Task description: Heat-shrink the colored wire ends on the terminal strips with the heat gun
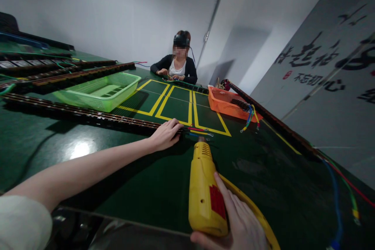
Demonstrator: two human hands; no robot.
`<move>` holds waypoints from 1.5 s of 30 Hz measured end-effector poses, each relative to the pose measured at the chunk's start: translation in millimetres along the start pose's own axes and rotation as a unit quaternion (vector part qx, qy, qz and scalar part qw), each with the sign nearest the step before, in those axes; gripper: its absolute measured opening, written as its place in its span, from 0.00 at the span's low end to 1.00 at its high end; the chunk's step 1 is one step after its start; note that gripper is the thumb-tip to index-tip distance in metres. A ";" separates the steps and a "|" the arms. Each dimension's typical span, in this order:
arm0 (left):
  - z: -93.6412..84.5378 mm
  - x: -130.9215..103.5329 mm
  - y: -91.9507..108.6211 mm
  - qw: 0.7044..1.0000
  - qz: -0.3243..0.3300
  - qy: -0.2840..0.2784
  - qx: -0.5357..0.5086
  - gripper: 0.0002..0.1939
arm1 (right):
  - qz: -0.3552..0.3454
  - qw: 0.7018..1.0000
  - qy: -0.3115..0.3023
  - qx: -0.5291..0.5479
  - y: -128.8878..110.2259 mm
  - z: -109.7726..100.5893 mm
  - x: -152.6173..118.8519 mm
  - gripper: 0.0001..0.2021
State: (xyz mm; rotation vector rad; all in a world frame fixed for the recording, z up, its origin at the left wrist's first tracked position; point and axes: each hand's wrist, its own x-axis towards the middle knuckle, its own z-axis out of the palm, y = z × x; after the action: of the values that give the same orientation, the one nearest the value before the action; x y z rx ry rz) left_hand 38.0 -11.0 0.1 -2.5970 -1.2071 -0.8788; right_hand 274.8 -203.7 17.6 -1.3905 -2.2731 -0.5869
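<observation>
My right hand (241, 218) is wrapped round a yellow heat gun (200, 187) with a red label. Its nozzle points away from me, just in front of several thin wires (197, 129), red, yellow and blue, tipped with metal ring terminals. These wires come out of the end of a long dark cable chain (88, 116) lying across the table. My left hand (166, 136) is closed over that end, fingers curled down on it; the part beneath the palm is hidden.
On the green table (131, 191) stand a light green basket (117, 93) and an orange basket (218, 105). More long chains (88, 71) lie at left; another (275, 123) runs along the right edge, with loose wires (335, 187). Opposite sits a person (191, 68) handling wires.
</observation>
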 end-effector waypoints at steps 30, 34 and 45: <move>0.6 0.2 -0.8 1.000 -0.013 0.000 -0.006 0.19 | 0.097 0.993 0.061 0.005 -52.5 23.2 5.4 0.57; -0.2 0.1 -1.5 1.000 -0.011 0.000 -0.009 0.19 | 0.085 0.994 0.063 0.009 -54.4 23.8 5.9 0.57; -1.4 0.2 -1.4 1.000 -0.004 0.001 -0.010 0.19 | 0.061 0.997 0.030 0.021 -32.5 16.9 0.2 0.58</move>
State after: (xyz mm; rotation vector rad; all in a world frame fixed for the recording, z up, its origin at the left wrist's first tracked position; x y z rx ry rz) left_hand 36.4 -10.5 1.2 -2.6081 -1.2166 -0.8989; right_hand 243.4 -207.7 -0.8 -1.4579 -2.1248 -0.5309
